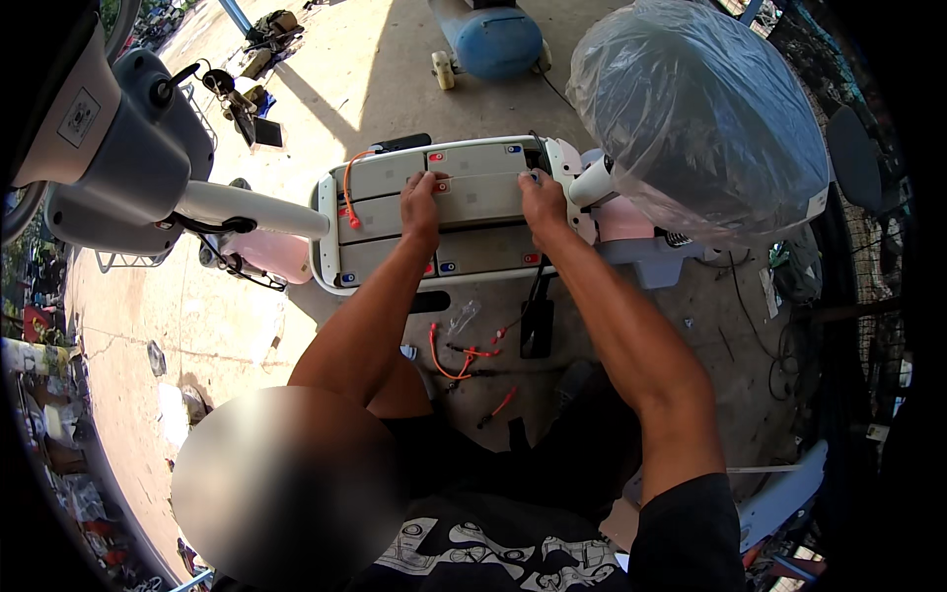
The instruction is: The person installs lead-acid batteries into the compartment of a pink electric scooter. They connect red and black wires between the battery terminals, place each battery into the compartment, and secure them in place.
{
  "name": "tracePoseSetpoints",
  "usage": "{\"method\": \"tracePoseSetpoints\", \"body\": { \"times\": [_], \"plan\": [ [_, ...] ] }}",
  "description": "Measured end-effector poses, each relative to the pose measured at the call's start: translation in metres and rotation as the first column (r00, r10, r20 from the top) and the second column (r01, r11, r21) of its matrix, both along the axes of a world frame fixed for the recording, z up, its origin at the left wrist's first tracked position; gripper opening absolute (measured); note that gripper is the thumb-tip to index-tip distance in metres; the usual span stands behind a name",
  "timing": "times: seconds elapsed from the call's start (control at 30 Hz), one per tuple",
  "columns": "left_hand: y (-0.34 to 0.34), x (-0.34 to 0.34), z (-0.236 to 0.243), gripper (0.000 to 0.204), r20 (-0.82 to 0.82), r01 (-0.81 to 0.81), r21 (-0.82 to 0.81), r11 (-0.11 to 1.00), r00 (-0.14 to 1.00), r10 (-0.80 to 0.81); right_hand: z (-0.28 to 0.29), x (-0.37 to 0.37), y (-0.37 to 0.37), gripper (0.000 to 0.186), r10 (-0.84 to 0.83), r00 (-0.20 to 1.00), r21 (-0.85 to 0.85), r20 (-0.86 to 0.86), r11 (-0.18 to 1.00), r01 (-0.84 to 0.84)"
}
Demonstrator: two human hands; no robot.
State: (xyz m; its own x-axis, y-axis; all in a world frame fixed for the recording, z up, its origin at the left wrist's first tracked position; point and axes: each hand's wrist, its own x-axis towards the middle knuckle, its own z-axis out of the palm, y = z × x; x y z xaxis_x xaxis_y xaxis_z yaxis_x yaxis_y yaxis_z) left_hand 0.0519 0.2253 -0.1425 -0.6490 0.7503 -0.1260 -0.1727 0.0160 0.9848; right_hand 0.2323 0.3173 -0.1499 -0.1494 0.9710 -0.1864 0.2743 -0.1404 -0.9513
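In front of me is the open battery tray [326,202] of a light-coloured electric scooter, a white-rimmed bay holding several grey block batteries. Both hands are on a battery [480,202] in the middle row, which seems to sit slightly tilted. My left hand [420,205] grips its left end, fingers curled over the top near a red terminal. At the opposite end my right hand [544,205] is closed round the corner. Some fingertips are hidden behind the block. An orange cable [348,187] lies over the batteries at the tray's left end.
The scooter's grey front part [128,158] rises on the left; a seat wrapped in clear plastic [700,118] stands on the right. A blue tank [498,44] is beyond. Orange-ended cables [449,365] and a black flat piece [537,329] lie on the concrete nearer me.
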Motion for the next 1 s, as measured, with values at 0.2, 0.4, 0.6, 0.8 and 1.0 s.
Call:
{"method": "tracePoseSetpoints", "body": {
  "times": [0.2, 0.4, 0.6, 0.8, 1.0],
  "plan": [
    [-0.001, -0.001, 0.002, 0.029, -0.029, -0.006, 0.014, 1.0, 1.0, 0.006, 0.013, 0.002, -0.003, 0.055, -0.045, 0.972, -0.096, -0.231, 0.995, 0.024],
    [-0.002, -0.001, 0.004, 0.028, -0.004, 0.001, -0.003, 1.0, 1.0, -0.001, 0.023, 0.006, 0.001, 0.072, -0.108, 0.951, -0.274, -0.29, 0.961, 0.026],
    [0.001, 0.0, 0.002, 0.03, -0.016, -0.02, 0.006, 1.0, 1.0, 0.02, 0.022, 0.008, 0.005, 0.072, -0.105, 0.943, -0.309, -0.317, 0.951, 0.002],
    [0.002, 0.0, -0.001, 0.026, -0.001, 0.006, -0.009, 1.0, 1.0, -0.006, 0.012, 0.008, 0.009, 0.071, -0.074, 0.932, -0.299, -0.355, 0.953, -0.038],
    [0.005, -0.002, -0.012, 0.018, -0.088, 0.056, -0.018, 0.998, 0.994, -0.057, 0.006, 0.007, 0.008, 0.062, -0.058, 0.928, -0.323, -0.368, 0.944, -0.069]
  ]
}}
